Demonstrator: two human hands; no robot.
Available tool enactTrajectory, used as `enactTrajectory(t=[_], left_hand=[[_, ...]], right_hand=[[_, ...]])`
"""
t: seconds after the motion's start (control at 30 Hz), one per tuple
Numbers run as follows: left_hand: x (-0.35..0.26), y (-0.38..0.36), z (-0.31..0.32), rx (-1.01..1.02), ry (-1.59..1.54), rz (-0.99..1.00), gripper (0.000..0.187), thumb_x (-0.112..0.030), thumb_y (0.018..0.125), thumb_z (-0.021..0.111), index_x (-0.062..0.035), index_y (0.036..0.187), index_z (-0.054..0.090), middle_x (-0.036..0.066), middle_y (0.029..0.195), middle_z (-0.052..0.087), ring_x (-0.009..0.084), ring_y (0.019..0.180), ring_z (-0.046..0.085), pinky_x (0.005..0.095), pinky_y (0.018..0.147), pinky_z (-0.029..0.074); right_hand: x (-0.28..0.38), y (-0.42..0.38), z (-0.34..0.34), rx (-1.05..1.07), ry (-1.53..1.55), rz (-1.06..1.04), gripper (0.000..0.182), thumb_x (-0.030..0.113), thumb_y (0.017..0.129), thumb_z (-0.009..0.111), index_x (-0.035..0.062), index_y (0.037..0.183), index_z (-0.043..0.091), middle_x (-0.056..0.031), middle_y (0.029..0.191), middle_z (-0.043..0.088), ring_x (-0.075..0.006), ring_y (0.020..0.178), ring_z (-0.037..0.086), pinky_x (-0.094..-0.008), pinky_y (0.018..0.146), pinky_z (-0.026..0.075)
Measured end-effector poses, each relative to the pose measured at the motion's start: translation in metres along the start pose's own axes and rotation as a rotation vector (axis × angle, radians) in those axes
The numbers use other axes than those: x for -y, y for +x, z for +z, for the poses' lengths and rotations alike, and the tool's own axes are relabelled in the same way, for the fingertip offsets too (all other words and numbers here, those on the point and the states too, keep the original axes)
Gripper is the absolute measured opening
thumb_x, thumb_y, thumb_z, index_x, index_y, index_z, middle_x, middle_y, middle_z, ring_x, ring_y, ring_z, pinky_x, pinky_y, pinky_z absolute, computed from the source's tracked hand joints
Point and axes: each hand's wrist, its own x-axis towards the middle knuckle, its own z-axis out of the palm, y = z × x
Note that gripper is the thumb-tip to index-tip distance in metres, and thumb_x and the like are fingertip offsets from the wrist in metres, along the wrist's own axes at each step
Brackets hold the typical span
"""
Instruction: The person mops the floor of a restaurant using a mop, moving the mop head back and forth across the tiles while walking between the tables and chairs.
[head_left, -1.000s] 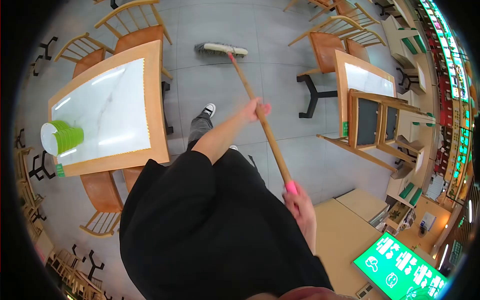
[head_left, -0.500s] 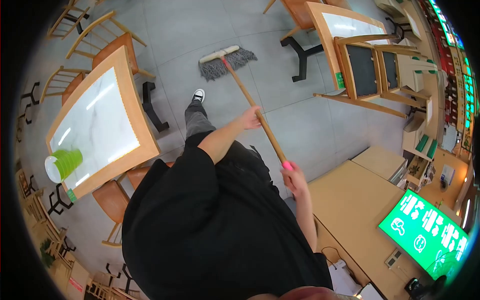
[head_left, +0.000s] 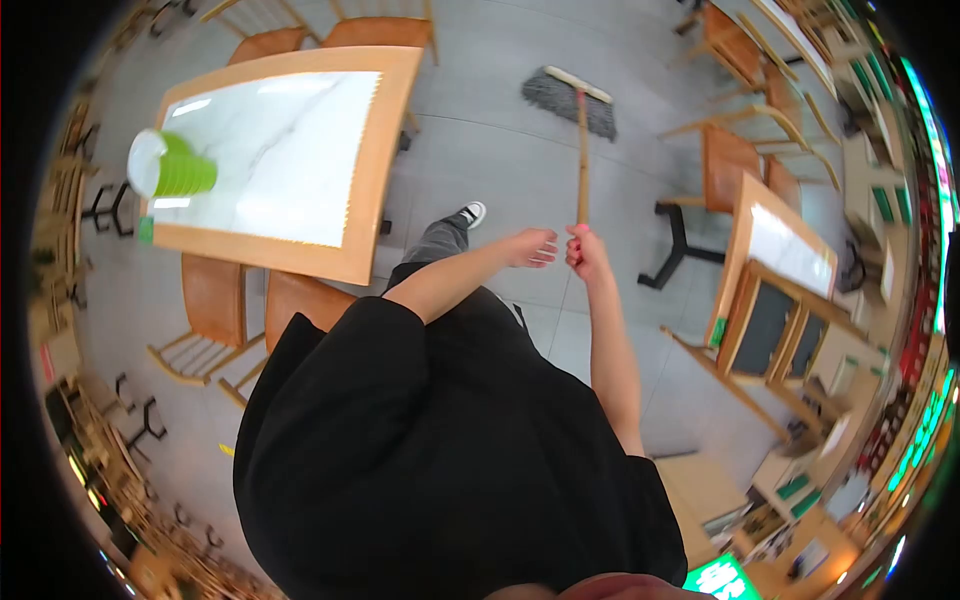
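Observation:
My right hand (head_left: 588,252) is closed around the top end of a wooden mop handle (head_left: 583,180), with a bit of pink showing at the grip. The handle runs away from me to a grey string mop head (head_left: 568,103) lying on the tiled floor, under a whitish bar. Just left of the handle, my left hand (head_left: 533,248) is off it, fingers apart and holding nothing.
On the left a wood-edged table (head_left: 360,215) bears stacked green cups (head_left: 185,168). Brown chairs (head_left: 213,300) stand beside it. At right are another table (head_left: 740,230), an orange-seated chair (head_left: 728,165) and an upturned chair (head_left: 765,320). A green screen (head_left: 722,580) glows at the bottom.
My left hand has let go of the handle's middle. The mop head has moved right in view and the handle is now nearly straight ahead. The view has turned, and the counter has mostly dropped out.

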Motion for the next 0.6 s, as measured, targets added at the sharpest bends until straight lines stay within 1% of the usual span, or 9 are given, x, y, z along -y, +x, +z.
enactTrajectory(t=[0.07,0.17,0.23,0.27,0.37,0.4,0.5,0.6], left_hand=[[-0.013,-0.012,-0.016,-0.025,-0.035,0.029,0.034,-0.027,0.085,0.052,-0.0088,0.113,0.048,0.007,0.109,0.055,0.0192,0.095,0.056,0.0348,0.077,0.046],[-0.026,-0.018,-0.034,-0.127,-0.124,0.075,0.032,-0.026,0.085,0.051,-0.0091,0.112,0.048,0.007,0.106,0.057,0.0185,0.091,0.058,0.0335,0.075,0.047],[-0.032,-0.013,-0.041,-0.18,-0.128,0.092,0.031,-0.026,0.085,0.051,-0.0085,0.111,0.048,0.007,0.105,0.057,0.0179,0.09,0.058,0.0331,0.074,0.047],[-0.034,-0.009,-0.042,-0.199,-0.123,0.096,0.03,-0.025,0.086,0.05,-0.0081,0.11,0.048,0.007,0.104,0.058,0.0176,0.089,0.059,0.0328,0.073,0.047],[-0.028,0.009,-0.037,-0.209,-0.077,0.113,0.029,-0.026,0.086,0.049,-0.0072,0.109,0.047,0.007,0.109,0.056,0.0159,0.089,0.059,0.0321,0.072,0.047],[-0.027,0.007,-0.026,-0.209,0.04,0.104,0.041,-0.026,0.085,0.051,-0.0078,0.121,0.042,0.01,0.118,0.053,0.0218,0.095,0.059,0.0365,0.079,0.047],[0.016,0.041,-0.007,-0.322,1.01,0.502,0.055,-0.017,0.082,0.054,-0.0124,0.134,0.034,0.015,0.129,0.046,0.0308,0.111,0.051,0.0442,0.089,0.045],[0.036,0.011,0.041,-0.128,1.366,0.656,0.069,-0.008,0.078,0.055,-0.0198,0.14,0.027,0.018,0.135,0.04,0.0354,0.124,0.038,0.053,0.099,0.035]], right_hand=[[0.022,0.043,0.022,-0.011,-0.066,0.017,0.022,0.012,0.08,0.061,0.0133,0.076,0.039,0.0021,0.051,0.038,-0.009,0.038,0.033,-0.0248,0.035,0.027],[0.038,0.092,0.035,-0.082,-0.145,0.032,0.02,0.011,0.08,0.059,0.0108,0.074,0.04,0.0004,0.055,0.04,-0.009,0.04,0.035,-0.0244,0.036,0.028],[0.039,0.102,0.03,-0.148,-0.207,0.013,0.017,0.01,0.079,0.058,0.009,0.074,0.041,-0.0007,0.057,0.041,-0.0094,0.04,0.037,-0.0247,0.035,0.028],[0.034,0.104,0.026,-0.177,-0.249,0.025,0.011,0.01,0.079,0.055,0.0061,0.08,0.045,-0.0019,0.059,0.042,-0.0101,0.041,0.039,-0.025,0.035,0.029],[-0.001,0.081,0.004,-0.16,-0.33,-0.051,0.013,0.012,0.08,0.055,0.0043,0.088,0.047,-0.0019,0.059,0.042,-0.0106,0.041,0.04,-0.025,0.034,0.029],[-0.014,0.068,-0.008,-0.189,-0.384,-0.065,0.017,0.014,0.08,0.055,0.0039,0.092,0.048,-0.0018,0.058,0.043,-0.0104,0.042,0.04,-0.0254,0.034,0.029],[-0.064,0.025,-0.056,-0.234,-0.381,-0.073,0.018,0.016,0.08,0.056,0.0052,0.092,0.048,-0.0012,0.058,0.043,-0.0104,0.041,0.04,-0.0258,0.034,0.03],[-0.112,-0.043,-0.09,-0.321,-0.438,-0.05,0.02,0.02,0.081,0.059,0.0065,0.092,0.049,-0.0006,0.057,0.043,-0.0103,0.04,0.04,-0.0262,0.034,0.031]])
